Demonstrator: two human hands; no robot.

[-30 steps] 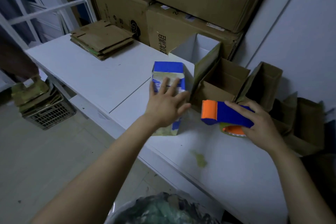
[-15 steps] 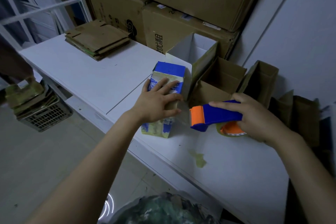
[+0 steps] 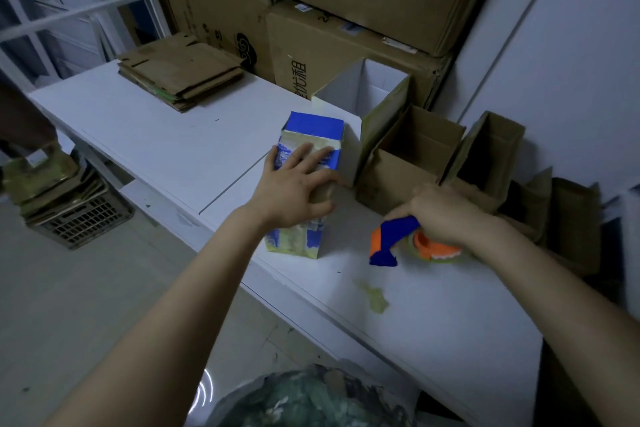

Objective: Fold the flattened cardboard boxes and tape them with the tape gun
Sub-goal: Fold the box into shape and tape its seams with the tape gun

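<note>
Dim light falls on a white table (image 3: 166,135), grey floor (image 3: 86,305), pale wall (image 3: 554,45).

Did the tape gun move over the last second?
Yes: the tape gun has come down nearer the yellow-green stain on the table, nose tipped downward.

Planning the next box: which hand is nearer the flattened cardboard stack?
Left. The left hand on the blue box, right of the stack; right hand grips the tape gun farther right.

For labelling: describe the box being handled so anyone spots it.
On the white table, before the open boxes along the wall, one box sits under the left hand. It alone is printed blue and yellow; neighbours are brown or white.
</note>
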